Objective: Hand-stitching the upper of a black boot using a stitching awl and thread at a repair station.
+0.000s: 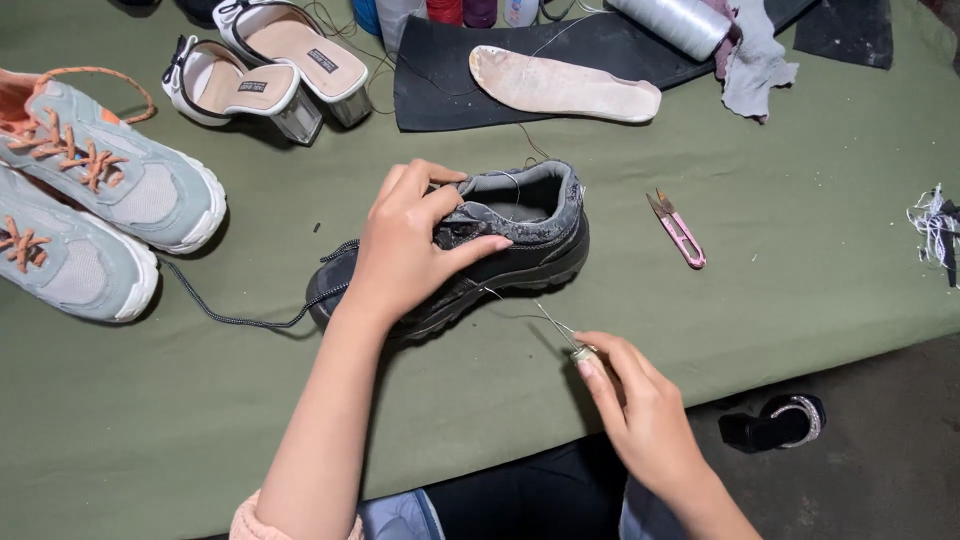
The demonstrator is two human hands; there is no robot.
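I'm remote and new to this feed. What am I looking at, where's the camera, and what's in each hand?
This is one view from a camera on a person's head, looking down at their own bare hands over a green cloth. The left hand grips a black shoe. The right hand pinches a sewing awl with thread running to the shoe. Around them lie two grey sneakers, a pair of heeled sandals, an insole and pink snips.
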